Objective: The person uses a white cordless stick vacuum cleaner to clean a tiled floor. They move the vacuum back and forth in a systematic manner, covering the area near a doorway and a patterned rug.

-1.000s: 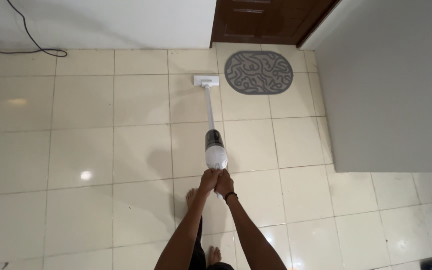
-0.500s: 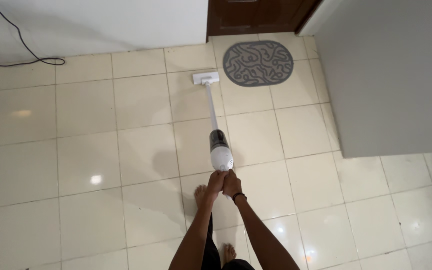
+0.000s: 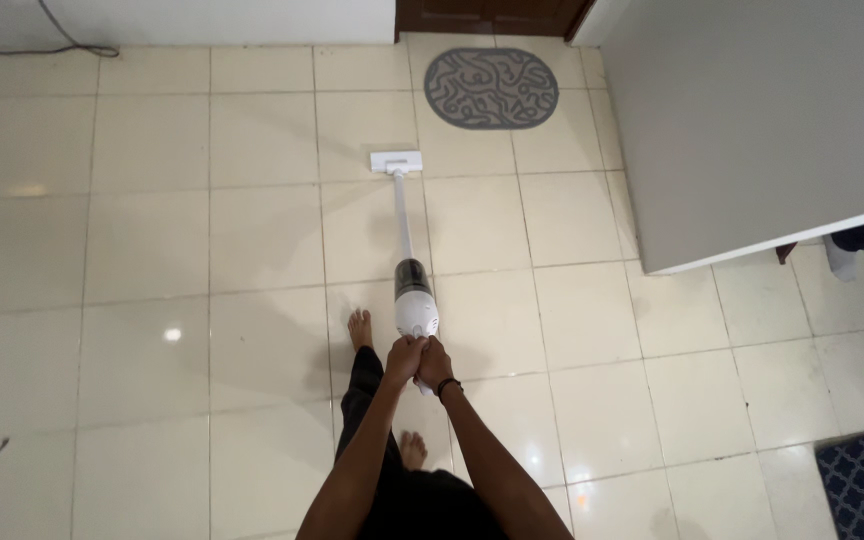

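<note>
both hands closed on the stick vacuum, floor head out ahead on the tiles

a person is standing barefoot on a cream tiled floor (image 3: 152, 250) and is holding a white stick vacuum (image 3: 414, 300) out in front of the body. the left hand (image 3: 404, 357) and the right hand (image 3: 434, 365) are wrapping the handle end side by side, touching each other, fingers curled fully shut around it with no gap showing; a dark band is sitting on the right wrist. the vacuum is tilting away from the person, its dark dust cup just above the hands and its slim tube running up to the flat white floor head (image 3: 396, 161), which is lying on the tiles. the floor head is sitting near an oval grey patterned mat (image 3: 490, 87) but apart from it, the mat lying in front of a dark wooden door (image 3: 482, 14). a grey wall (image 3: 752, 120) is filling the right side, and a dark cable (image 3: 72, 45) is trailing along the far left edge of the floor.

judging by the pose, the step in hand is a stroke of the floor head across the open tiles. a next move would be calling for both hands keeping their firm closed hold while guiding the head flat and steering it so it is not catching the mat's edge.
</note>
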